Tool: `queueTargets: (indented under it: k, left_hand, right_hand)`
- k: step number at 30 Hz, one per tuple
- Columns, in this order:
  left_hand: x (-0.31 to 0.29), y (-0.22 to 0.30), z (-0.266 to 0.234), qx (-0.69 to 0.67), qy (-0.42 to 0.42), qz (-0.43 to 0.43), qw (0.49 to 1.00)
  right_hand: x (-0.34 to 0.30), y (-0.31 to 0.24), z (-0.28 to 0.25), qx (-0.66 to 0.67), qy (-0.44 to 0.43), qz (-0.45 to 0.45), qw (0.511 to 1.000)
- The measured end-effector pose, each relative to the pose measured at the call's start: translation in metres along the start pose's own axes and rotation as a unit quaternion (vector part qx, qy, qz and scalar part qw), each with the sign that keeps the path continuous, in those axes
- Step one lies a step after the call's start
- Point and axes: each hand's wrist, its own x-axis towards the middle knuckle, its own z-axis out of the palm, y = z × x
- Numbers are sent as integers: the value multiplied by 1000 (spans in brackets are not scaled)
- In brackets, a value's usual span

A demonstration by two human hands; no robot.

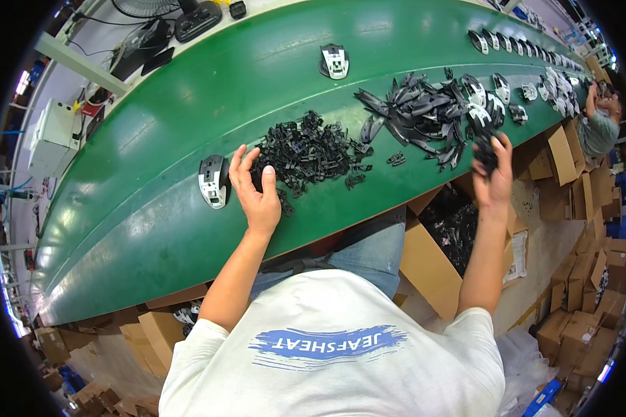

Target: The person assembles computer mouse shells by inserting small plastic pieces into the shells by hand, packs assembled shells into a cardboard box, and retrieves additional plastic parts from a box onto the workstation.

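Note:
My left hand [256,203] is at the near left edge of a heap of small black plastic clips [305,151], its fingers apart and nothing visible in them. Just to its left lies a white and black mouse shell [213,182]. Over the bench's near edge at the right, my right hand [495,174] grips a dark plastic part [485,154], blurred, so its exact shape is unclear. Beyond that hand sit several white and black mouse shells [474,90]. Long curved black plastic pieces [424,111] form a pile between the clips and those shells.
The green bench [153,243] curves across the view. Another mouse shell [334,62] lies farther back, and a row of shells [511,45] runs along the far right. A co-worker [598,128] sits at the right end. An open carton of black parts [448,226] stands below the near edge.

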Motion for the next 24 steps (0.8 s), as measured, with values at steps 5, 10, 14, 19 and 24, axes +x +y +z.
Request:
queueTargets:
  k: [5,10,14,19,24]
  left_hand:
    - [-1,-2,0,-3,9,-6,1000]
    - [-3,-5,-5,-123,56,-10,991]
    - [-2,-14,-9,-211,54,-47,975]
    - [0,-16,-9,-133,27,-45,990]
    - [4,-4,-9,-140,10,-71,988]
  right_hand:
    - [-20,43,111,-14,-194,112,974]
    - [-53,83,207,-173,-394,46,901]
    - [-73,109,256,-352,-508,-231,751]
    - [-80,134,273,-442,-559,-321,624]
    - [-72,134,270,-474,-579,-296,594]
